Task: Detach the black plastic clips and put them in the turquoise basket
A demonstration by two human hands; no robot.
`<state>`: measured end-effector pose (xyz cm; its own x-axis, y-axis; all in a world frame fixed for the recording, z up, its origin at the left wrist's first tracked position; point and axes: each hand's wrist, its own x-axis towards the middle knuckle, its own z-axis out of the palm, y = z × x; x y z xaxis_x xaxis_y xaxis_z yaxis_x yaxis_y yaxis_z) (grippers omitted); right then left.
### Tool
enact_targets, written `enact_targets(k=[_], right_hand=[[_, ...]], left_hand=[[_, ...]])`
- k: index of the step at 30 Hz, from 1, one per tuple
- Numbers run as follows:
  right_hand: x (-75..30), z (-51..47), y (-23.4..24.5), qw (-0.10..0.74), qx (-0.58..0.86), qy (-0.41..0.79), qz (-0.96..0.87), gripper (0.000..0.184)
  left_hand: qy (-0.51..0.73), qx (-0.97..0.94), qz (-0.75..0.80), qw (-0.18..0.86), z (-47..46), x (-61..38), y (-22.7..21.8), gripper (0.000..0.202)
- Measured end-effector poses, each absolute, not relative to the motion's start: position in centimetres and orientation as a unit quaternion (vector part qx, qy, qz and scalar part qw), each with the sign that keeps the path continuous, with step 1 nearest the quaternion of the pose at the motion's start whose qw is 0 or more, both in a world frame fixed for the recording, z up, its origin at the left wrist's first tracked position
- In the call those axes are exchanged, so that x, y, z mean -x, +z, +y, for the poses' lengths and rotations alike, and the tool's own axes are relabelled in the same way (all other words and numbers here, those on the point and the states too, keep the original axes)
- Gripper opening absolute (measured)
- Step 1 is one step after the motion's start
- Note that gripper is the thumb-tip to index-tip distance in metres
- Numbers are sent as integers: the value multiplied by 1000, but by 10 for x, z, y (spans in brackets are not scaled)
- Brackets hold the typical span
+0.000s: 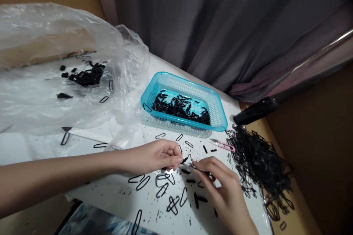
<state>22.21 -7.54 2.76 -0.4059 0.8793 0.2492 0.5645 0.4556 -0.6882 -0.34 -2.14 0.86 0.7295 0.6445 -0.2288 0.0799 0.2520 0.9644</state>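
My left hand (154, 156) reaches in from the left, fingers pinched on a small black plastic piece (185, 159) just above the white table (116, 187). My right hand (220, 181) comes from the lower right, its fingers pinched on the other side of the same piece. Loose black oval loops (162, 185) and short black bits lie on the table right under both hands.
A blue plastic basket (217, 108) with several small black pieces stands behind the hands. Pink snips (223, 145) lie beside a tangled heap of black plastic scrap (259, 161) at the right. A big clear plastic bag (55, 73) with more black pieces fills the left.
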Motion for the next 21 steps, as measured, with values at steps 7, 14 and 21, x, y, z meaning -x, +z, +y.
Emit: enact_targets(k=[7, 14, 21], right_hand=[[-223, -75, 30, 324, 465, 303, -766, 15], [-220, -75, 30, 361, 465, 344, -732, 12], [-221, -74, 34, 381, 477, 352, -710, 8]], left_hand=[[183, -557, 301, 752, -19, 4, 10, 36], [174, -427, 265, 847, -20, 2, 2, 35], [175, -340, 262, 886, -19, -1, -3, 32]])
